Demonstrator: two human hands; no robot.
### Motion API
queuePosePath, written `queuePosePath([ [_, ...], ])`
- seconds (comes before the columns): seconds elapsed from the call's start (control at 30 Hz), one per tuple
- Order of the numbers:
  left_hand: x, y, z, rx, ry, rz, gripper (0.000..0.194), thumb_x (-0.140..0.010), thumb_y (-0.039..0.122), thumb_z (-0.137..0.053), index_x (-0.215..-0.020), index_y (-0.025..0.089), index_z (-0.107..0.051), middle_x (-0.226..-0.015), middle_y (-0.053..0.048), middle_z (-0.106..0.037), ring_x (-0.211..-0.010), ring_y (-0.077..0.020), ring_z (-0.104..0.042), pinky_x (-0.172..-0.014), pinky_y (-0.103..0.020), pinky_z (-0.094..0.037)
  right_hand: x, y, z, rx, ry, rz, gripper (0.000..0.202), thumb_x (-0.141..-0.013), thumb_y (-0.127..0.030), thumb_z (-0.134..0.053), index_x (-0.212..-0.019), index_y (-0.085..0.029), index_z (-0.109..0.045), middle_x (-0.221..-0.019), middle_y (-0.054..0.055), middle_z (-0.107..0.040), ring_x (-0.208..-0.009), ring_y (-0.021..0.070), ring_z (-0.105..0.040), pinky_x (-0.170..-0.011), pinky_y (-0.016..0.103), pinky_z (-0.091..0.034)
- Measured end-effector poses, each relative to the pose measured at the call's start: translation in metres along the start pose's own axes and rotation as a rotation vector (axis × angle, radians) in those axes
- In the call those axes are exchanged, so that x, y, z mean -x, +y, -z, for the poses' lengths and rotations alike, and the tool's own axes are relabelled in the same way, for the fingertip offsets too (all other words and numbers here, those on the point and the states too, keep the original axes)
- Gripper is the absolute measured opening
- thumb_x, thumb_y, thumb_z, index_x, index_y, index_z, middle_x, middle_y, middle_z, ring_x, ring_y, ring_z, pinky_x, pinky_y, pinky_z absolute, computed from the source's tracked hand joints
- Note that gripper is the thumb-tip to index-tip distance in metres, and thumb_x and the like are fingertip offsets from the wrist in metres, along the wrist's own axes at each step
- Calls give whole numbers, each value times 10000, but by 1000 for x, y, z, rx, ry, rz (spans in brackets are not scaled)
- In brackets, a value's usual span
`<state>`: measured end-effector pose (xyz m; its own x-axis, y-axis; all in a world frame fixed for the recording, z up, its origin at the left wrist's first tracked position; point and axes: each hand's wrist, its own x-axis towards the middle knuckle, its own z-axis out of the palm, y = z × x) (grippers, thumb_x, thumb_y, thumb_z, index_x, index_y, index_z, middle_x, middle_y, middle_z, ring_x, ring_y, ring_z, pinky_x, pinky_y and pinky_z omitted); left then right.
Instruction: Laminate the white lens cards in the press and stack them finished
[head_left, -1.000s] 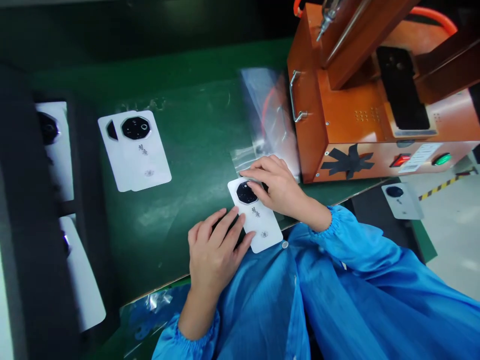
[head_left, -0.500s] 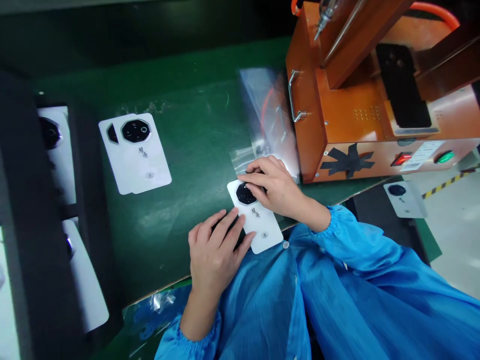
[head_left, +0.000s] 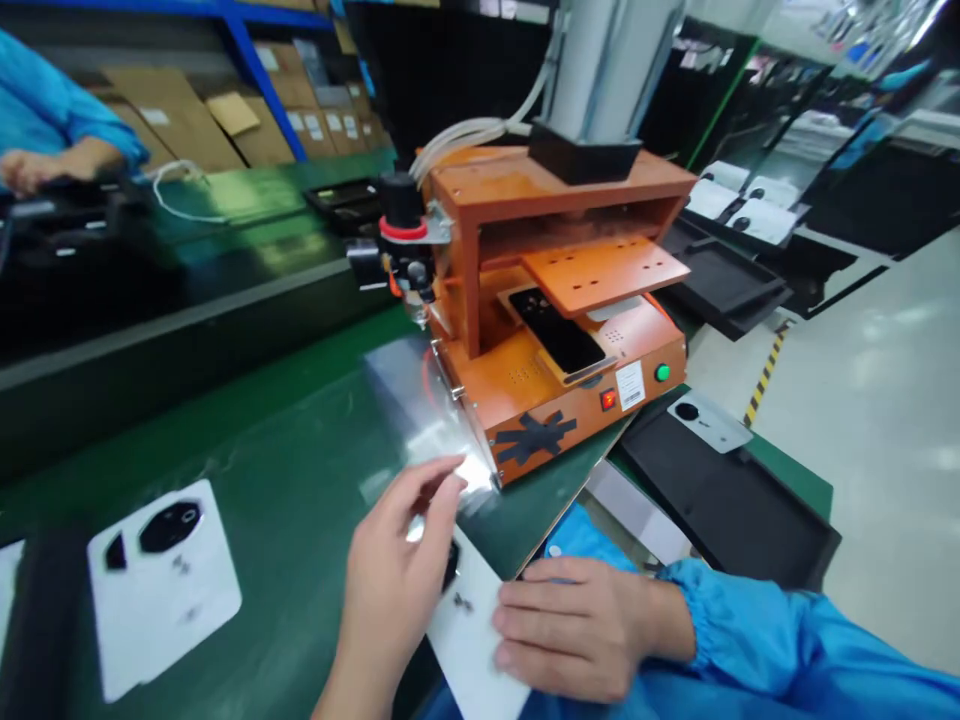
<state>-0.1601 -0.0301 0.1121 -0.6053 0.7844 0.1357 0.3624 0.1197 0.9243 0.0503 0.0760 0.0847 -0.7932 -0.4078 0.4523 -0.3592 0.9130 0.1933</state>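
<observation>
A white phone back cover (head_left: pixel 480 640) with a black camera panel and small dark markings lies at the front edge of the green bench, tilted towards me. My left hand (head_left: pixel 397 570) is over its upper end and hides most of the camera panel. Its thumb and forefinger tips come close together in a pinch; whatever is between them is too small to make out. My right hand (head_left: pixel 577 625) rests flat on the lower right side of the cover, fingers stretched out. To the left, two overlapping white back covers (head_left: pixel 165 590) lie on the bench.
An orange press machine (head_left: pixel 555 330) stands ahead, a dark phone-shaped piece (head_left: pixel 559 330) on its bed. Clear plastic sheeting (head_left: pixel 420 400) lies against its left side. A black tray (head_left: pixel 735 510) with another white cover (head_left: pixel 709 420) is at right. Another person's hands (head_left: pixel 60 165) are at far left.
The view has swung up and right, showing more of the machine and the room. My left hand has moved to the cover's camera end; my right hand has moved down to its lower side.
</observation>
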Motion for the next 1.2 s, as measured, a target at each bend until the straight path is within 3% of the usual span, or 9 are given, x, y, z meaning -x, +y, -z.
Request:
queuePosePath([
  [0.1, -60, 36, -44, 267, -202, 71, 396, -905, 481, -642, -1174, 193, -676, -856, -46, -729, -695, -145, -647, -568, -241, -490, 33, 9, 46, 103, 68, -86, 210, -948, -345, -577, -951, -388, -782, -1201, -66, -758, -1264, 132, -648, -1015, 229, -587],
  [0.27, -128, 71, -105, 656, -314, 236, 397, -792, 396, -732, -1084, 141, -643, -986, -138, -746, -710, -156, -679, -451, -194, -418, 101, 13, 94, 147, 153, -552, 434, -968, -186, -528, -1372, -312, -625, -1272, 16, -723, -1194, 195, -698, -963, 397, -630],
  [0.37, -155, 80, -129, 697, -255, 158, 291, -818, 390, -631, -994, 158, -652, -1054, -131, -749, -814, -167, -716, -521, -204, -479, 123, 31, 93, 292, 215, -682, 477, -951, -207, -592, -1387, -401, -601, -1252, 2, -733, -1096, 236, -744, -883, 450, -632],
  [0.53, -179, 88, -148, 618, -95, 47, 327, -901, 323, -389, -853, 117, -638, -988, -66, -776, -757, -112, -697, -576, -233, -439, 130, 97, 59, 444, 419, -677, 353, -936, -185, -605, -1223, -358, -715, -1189, 22, -766, -1028, 245, -766, -820, 441, -605],
  [0.63, -150, 85, -141, 572, -51, 66, 304, -876, 301, -483, -1061, 115, -635, -955, -51, -769, -660, -90, -667, -540, -204, -436, 122, 138, 36, 431, 464, -711, 273, -974, -220, -558, -1136, -317, -755, -1157, 39, -779, -1039, 227, -760, -851, 426, -579],
  [0.73, -80, 60, -120, 510, -47, 143, 493, -849, 301, -618, -1327, 205, -545, -936, -34, -753, -681, -128, -681, -570, -226, -521, 104, 172, 20, 352, 408, -676, 297, -1006, -248, -503, -1177, -286, -743, -1202, 61, -763, -1117, 216, -732, -901, 417, -558],
  [0.9, 25, -2, -62, 173, 215, 282, 256, -945, 383, -540, -1063, 228, -707, -965, -45, -722, -654, -160, -646, -522, -273, -519, 78, 213, 14, 132, 218, -506, 364, -1041, -209, -411, -1271, -233, -692, -1257, 84, -740, -1185, 200, -698, -947, 396, -536],
  [1.03, 30, -18, -37, -64, 664, 109, 387, -951, 356, -523, -1285, 247, -685, -1102, -53, -672, -846, -207, -654, -751, -367, -570, 75, 223, 21, 14, 123, -499, 352, -1041, -218, -429, -1289, -209, -679, -1278, 109, -727, -1216, 208, -680, -980, 405, -544],
  [1.2, 1, -29, -23, -518, 701, -165, 426, -934, 282, -554, -1339, 255, -684, -1014, -78, -645, -939, -245, -638, -886, -426, -536, 74, 226, 30, -123, 75, -536, 345, -1027, -200, -444, -1257, -211, -701, -1309, 94, -712, -1239, 196, -666, -1036, 400, -558],
])
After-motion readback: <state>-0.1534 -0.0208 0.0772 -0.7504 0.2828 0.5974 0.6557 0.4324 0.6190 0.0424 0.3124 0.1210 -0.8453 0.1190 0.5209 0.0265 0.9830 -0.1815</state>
